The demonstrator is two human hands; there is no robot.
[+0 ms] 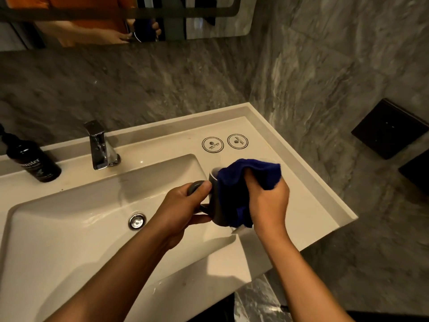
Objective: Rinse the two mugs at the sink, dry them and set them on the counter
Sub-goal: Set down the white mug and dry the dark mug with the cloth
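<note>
My left hand grips the handle of a dark grey mug, which is held above the right edge of the sink basin. A dark blue cloth is draped over and pushed into the mug, and my right hand is closed on it. The cloth hides most of the mug's mouth and right side. Only this one mug shows; something pale peeks out just behind the cloth but I cannot tell what it is.
A chrome faucet stands behind the basin. A black pump bottle sits at the left. Two round coasters lie on the white counter at the back right. A mirror hangs above; black boxes are mounted on the right wall.
</note>
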